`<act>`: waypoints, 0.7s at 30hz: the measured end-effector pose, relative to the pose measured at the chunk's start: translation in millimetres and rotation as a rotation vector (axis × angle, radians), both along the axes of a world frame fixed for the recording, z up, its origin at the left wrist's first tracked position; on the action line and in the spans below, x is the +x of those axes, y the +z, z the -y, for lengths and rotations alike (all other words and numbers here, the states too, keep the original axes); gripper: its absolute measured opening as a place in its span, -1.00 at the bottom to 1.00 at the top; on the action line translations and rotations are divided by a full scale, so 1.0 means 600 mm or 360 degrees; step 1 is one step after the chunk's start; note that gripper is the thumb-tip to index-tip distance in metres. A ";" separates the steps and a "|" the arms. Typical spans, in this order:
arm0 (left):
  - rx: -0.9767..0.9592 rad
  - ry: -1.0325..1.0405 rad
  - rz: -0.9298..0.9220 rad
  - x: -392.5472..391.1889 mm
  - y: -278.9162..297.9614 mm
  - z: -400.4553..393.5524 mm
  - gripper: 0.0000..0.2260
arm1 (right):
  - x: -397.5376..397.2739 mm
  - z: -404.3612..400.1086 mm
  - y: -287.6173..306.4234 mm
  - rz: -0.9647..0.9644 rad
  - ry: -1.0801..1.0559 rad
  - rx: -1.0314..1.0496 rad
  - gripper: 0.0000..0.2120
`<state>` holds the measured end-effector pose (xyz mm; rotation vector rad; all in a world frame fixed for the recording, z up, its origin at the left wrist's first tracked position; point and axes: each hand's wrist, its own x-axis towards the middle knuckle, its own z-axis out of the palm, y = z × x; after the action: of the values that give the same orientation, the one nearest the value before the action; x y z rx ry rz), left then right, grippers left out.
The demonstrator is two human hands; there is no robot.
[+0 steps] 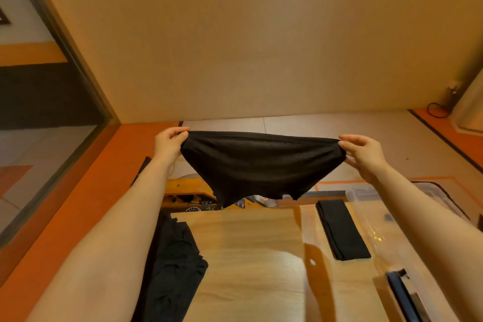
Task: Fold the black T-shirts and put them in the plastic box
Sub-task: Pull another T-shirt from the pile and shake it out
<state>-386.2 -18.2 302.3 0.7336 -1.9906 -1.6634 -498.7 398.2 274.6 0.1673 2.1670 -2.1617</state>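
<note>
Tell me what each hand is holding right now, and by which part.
Both hold one black T-shirt, stretched out in the air above the table. The left hand pinches its upper left corner, the right hand its upper right corner.

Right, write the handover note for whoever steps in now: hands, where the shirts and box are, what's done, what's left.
Left hand: pinches one corner of the black T-shirt held up in the air.
Right hand: pinches the opposite corner; the shirt hangs stretched between both hands above the wooden table.
Folded black shirt: lies on the table's right part, beside the clear plastic box; whether it is inside cannot be told.
Unfolded black pile: at the table's left edge.
Done: one shirt folded.
Left: lay down and fold the held shirt, fold the pile, box everything.
</note>
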 end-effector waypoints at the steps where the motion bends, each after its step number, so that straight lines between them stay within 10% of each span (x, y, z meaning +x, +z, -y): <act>1: 0.0028 -0.0023 0.0026 0.013 -0.015 -0.004 -0.81 | 0.019 -0.005 -0.016 0.0031 0.0004 0.0012 -0.84; 21: 0.0291 -0.0404 0.0759 0.341 -0.337 -0.072 -0.84 | 0.316 -0.098 -0.285 0.0520 0.0317 0.0419 -0.71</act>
<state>-181.8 24.9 100.0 1.0627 -2.3536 -1.9808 -309.1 456.8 103.6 0.2841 2.1606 -1.6124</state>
